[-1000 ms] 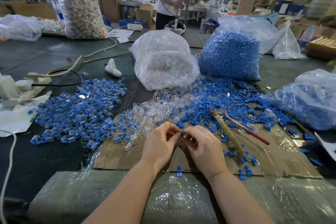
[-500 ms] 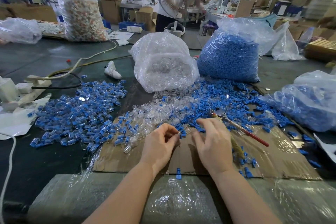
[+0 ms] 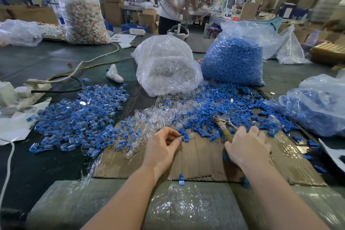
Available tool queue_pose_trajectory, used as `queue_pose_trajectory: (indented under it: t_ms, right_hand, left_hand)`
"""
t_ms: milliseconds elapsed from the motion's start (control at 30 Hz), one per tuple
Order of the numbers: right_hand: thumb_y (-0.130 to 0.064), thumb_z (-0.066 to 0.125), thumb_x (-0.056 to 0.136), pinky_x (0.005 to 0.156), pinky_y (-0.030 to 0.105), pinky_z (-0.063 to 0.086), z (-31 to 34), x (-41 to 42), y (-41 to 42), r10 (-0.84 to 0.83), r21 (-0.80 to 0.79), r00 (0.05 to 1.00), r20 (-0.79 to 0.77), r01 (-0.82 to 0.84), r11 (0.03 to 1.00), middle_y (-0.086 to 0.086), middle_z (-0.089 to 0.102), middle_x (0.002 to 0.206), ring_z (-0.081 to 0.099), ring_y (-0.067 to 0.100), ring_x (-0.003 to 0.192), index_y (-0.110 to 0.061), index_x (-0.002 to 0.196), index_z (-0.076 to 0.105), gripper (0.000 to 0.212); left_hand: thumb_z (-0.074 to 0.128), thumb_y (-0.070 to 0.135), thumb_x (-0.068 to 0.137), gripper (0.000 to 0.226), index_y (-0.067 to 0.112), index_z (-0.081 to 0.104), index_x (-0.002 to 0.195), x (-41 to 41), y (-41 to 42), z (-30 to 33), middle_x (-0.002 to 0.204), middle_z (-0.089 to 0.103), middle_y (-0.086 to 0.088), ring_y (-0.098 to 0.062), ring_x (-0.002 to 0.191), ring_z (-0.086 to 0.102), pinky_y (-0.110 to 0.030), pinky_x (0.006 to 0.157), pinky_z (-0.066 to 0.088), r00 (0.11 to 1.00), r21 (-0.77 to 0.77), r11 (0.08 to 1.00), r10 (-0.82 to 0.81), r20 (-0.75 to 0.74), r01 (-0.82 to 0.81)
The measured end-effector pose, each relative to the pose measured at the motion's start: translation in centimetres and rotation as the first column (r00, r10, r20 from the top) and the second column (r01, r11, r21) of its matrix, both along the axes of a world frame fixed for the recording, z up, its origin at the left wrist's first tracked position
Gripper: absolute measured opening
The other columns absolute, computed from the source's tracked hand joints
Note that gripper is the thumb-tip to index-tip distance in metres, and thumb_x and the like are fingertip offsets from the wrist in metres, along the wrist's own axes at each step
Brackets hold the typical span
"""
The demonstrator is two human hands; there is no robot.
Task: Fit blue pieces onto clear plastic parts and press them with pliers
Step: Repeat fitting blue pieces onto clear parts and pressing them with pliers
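Note:
My left hand [image 3: 164, 147] pinches a small clear plastic part with a blue piece [image 3: 183, 138] at its fingertips, above the cardboard sheet [image 3: 196, 162]. My right hand [image 3: 246, 145] lies over the handles of the pliers [image 3: 223, 123], its fingers curling round them; the metal jaws stick out beyond the hand toward the far side. Loose blue pieces [image 3: 224, 102] and clear parts [image 3: 158, 114] lie spread just beyond both hands. A heap of assembled blue-and-clear parts [image 3: 80, 114] sits to the left.
A bag of clear parts [image 3: 166, 67] and a bag of blue pieces [image 3: 235, 58] stand behind the piles. Another bag of blue pieces [image 3: 317, 106] lies at right. Cables and a power strip [image 3: 37, 84] lie at left. A person [image 3: 173, 2] stands beyond the table.
My right hand left the left hand, moved right and came down onto the pliers' handles. My left hand kept the small part and stayed in place.

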State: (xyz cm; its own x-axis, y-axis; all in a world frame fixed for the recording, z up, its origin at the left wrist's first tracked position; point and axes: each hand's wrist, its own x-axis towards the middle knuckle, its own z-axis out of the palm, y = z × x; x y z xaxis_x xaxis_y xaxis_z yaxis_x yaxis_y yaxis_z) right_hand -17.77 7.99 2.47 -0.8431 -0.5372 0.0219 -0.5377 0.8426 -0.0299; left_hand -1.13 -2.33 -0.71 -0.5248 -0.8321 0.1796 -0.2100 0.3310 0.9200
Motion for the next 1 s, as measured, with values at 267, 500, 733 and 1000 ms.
queue_pose_trajectory:
  t_ms: [267, 500, 733, 1000]
  right_hand:
    - [-0.041, 0.046, 0.09, 0.079, 0.034, 0.04, 2.8, 1.8, 0.1, 0.227, -0.152, 0.972, 0.056, -0.216, 0.965, 0.009, 0.054, 0.106, 0.05, 0.026, 0.098, -0.013, 0.095, 0.044, 0.028]
    - [-0.019, 0.052, 0.085, 0.057, 0.028, 0.031, 4.6, 4.3, -0.1, 0.446, -0.434, 0.655, 0.61, -0.195, 0.88, 0.003, 0.048, 0.063, 0.042, 0.018, 0.057, -0.014, 0.069, 0.049, 0.017]
    - [-0.006, 0.047, 0.085, 0.061, 0.034, 0.044, 4.3, 4.9, -0.2, 0.451, -0.458, 0.453, 0.769, -0.101, 0.883, 0.015, 0.054, 0.082, 0.052, 0.025, 0.072, -0.007, 0.081, 0.051, 0.005]
    - [0.006, 0.041, 0.081, 0.057, 0.028, 0.041, 4.7, 5.2, 0.0, 0.494, -0.475, 0.35, 0.796, -0.146, 0.868, 0.012, 0.045, 0.086, 0.044, 0.024, 0.079, -0.009, 0.087, 0.047, 0.018]
  left_hand:
    - [0.063, 0.008, 0.086, 0.006, 0.012, 0.062, 0.09, -0.3, -0.7, 1.2, 0.081, 0.069, -0.006, -0.019, 0.073, 0.067, -0.029, 0.067, 0.057, 0.991, 0.232, 0.973, 0.034, -0.129, -0.004]
    - [0.063, 0.004, 0.085, 0.005, 0.007, 0.063, 0.088, -1.1, -2.4, 1.9, 0.065, 0.069, -0.001, -0.009, 0.052, 0.061, -0.026, 0.049, 0.049, 0.956, 0.454, 0.89, 0.163, -0.243, -0.037]
    - [0.062, 0.003, 0.086, 0.007, 0.009, 0.063, 0.082, -0.9, -2.9, 2.3, 0.07, 0.065, -0.007, -0.008, 0.056, 0.058, -0.015, 0.045, 0.044, 0.954, 0.447, 0.887, 0.223, -0.201, -0.113]
    - [0.06, 0.0, 0.087, 0.005, 0.002, 0.064, 0.088, -0.5, -2.3, 3.4, 0.072, 0.063, -0.009, -0.011, 0.059, 0.057, -0.016, 0.051, 0.047, 0.955, 0.449, 0.882, 0.24, -0.172, -0.141]
